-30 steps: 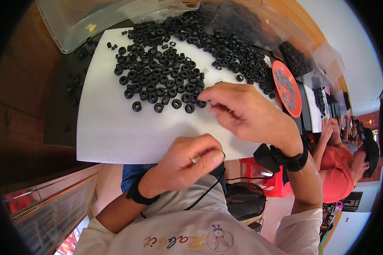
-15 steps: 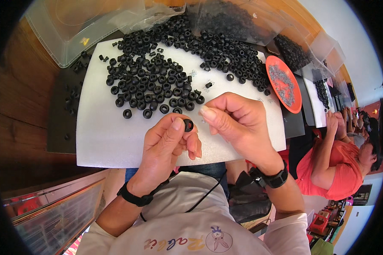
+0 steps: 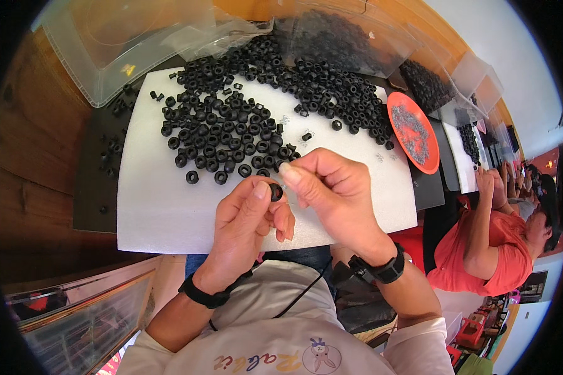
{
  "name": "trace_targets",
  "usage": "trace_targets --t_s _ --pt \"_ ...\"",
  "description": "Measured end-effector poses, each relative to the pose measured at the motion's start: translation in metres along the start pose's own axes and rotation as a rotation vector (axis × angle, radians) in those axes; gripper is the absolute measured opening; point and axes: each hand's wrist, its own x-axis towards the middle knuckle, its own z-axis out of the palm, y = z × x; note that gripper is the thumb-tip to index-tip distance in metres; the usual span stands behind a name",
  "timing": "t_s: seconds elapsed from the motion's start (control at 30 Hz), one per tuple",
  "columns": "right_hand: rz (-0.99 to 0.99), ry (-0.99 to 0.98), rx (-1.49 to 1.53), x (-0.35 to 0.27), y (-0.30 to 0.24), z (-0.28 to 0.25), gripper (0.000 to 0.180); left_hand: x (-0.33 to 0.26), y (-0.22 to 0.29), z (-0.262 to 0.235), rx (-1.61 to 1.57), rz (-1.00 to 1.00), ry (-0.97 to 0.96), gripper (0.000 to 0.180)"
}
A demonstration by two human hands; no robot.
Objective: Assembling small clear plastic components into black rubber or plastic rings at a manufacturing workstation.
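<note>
Black rubber ring: held at the fingertips of the left hand, pinched between thumb and forefinger, raised just above the near edge of the white foam board. The left hand's remaining fingers are curled inward toward the palm. The right hand is positioned directly beside the ring, thumb and forefinger closed together with their tips just right of it; whether these fingertips hold a small part cannot be determined, as anything between them is too small to resolve. Both wrists carry black bands, the right one being a black watch. Behind the hands, a dense pile of black rings covers the far half of the foam board, with a second, wider spread extending toward the right. An orange round dish containing small grey metal parts rests at the right edge of the board. A clear plastic tray sits at the far left, and clear plastic bags with more black parts lie at the far side. A few loose rings lie on the dark mat left of the board. To the right, another person in a red shirt works at the same bench
</note>
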Motion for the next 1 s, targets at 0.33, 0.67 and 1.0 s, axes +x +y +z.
trace_targets --t_s 0.33,0.67,1.0 --pt "-0.113 0.039 -0.143 0.007 0.012 0.004 0.017 -0.001 -0.002 -0.003 -0.044 0.009 -0.003 0.032" --pt "0.137 0.032 0.083 0.003 -0.008 0.015 0.017 -0.001 -0.003 -0.003 -0.052 0.034 0.027 0.031" --pt "0.066 0.077 -0.02 -0.002 0.002 0.017 0.014 -0.005 -0.003 -0.005 0.066 -0.038 -0.02 0.033"
